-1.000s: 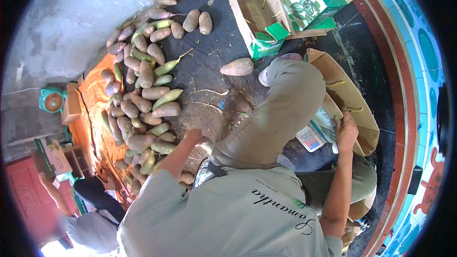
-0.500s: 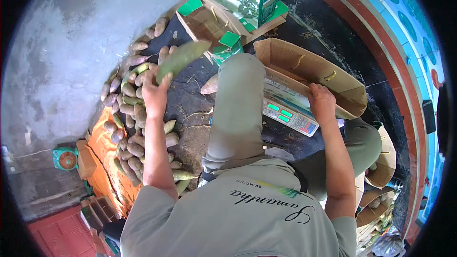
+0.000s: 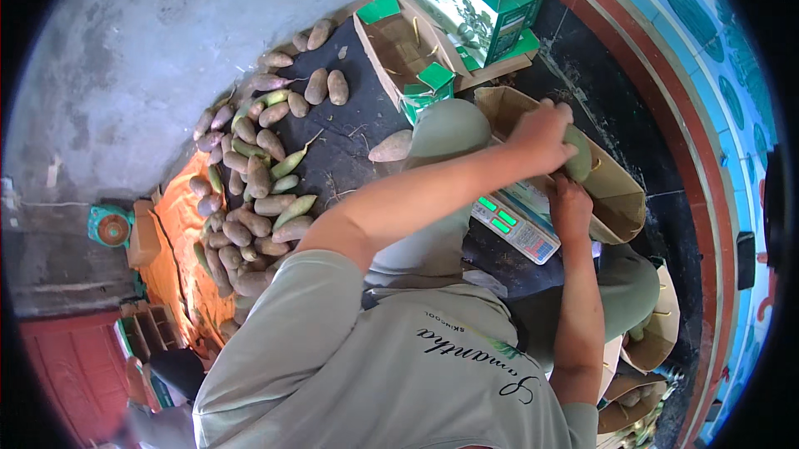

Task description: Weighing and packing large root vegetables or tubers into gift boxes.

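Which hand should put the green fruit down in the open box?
Probably the left hand: it grips the green fruit right over the open cardboard box. The right hand rests lower, at the scale, holding no fruit.

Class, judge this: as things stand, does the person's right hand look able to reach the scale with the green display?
Probably yes: the right hand rests beside the scale, with nothing between them.

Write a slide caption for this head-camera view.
Seated beside a heap of fruit, the left hand lowers a green fruit into a cardboard box over a scale.
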The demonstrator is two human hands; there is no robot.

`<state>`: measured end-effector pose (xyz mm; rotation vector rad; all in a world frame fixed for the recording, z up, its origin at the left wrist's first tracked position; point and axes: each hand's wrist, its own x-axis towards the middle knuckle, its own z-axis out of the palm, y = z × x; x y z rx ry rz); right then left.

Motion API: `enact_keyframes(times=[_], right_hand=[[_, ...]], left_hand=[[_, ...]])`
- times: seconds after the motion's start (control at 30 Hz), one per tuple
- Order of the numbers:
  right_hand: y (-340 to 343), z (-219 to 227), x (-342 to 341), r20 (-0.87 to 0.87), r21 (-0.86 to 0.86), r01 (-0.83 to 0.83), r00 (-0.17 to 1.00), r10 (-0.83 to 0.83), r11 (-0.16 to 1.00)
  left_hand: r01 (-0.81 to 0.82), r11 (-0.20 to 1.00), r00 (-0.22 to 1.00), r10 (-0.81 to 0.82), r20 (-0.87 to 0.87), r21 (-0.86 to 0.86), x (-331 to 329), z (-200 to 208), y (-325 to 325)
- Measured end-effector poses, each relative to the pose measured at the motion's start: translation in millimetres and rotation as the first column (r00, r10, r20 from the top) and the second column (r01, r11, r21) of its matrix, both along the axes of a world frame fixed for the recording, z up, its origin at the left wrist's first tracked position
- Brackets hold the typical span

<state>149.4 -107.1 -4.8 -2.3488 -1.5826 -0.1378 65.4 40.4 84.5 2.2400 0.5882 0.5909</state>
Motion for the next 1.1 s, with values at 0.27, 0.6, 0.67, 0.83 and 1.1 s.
enact_keyframes(times=[0.27, 0.6, 0.67, 0.83, 1.1], right_hand=[[5.0, 13.3, -4.6, -0.036, -0.026, 0.016, 0.999, -0.017, 1.000], [5.3, 10.5, 0.9, -0.026, -0.059, 0.013, 1.000, -0.015, 0.998], [8.3, 15.4, -0.2, -0.022, -0.033, -0.004, 1.000, 0.003, 0.999], [8.7, 21.6, -4.0, -0.057, -0.022, 0.008, 0.998, -0.009, 1.000], [13.6, 28.2, -8.0, -0.095, -0.105, 0.026, 0.995, -0.036, 0.994]], left_hand=[[0.007, 0.963, 0.992, -0.040, -0.116, -0.269, 38.8, -62.4, -9.1], [0.172, 0.979, 0.907, -0.116, 0.405, -0.106, -35.6, 35.0, 29.0], [-0.016, 0.993, 0.875, 0.072, 0.479, -0.120, -70.0, 32.7, 62.0], [-0.449, 0.818, 0.799, 0.548, 0.248, -0.361, -163.1, -42.7, 148.1], [-0.731, 0.675, 0.628, 0.611, -0.481, -0.097, -251.4, -264.2, 174.9]])
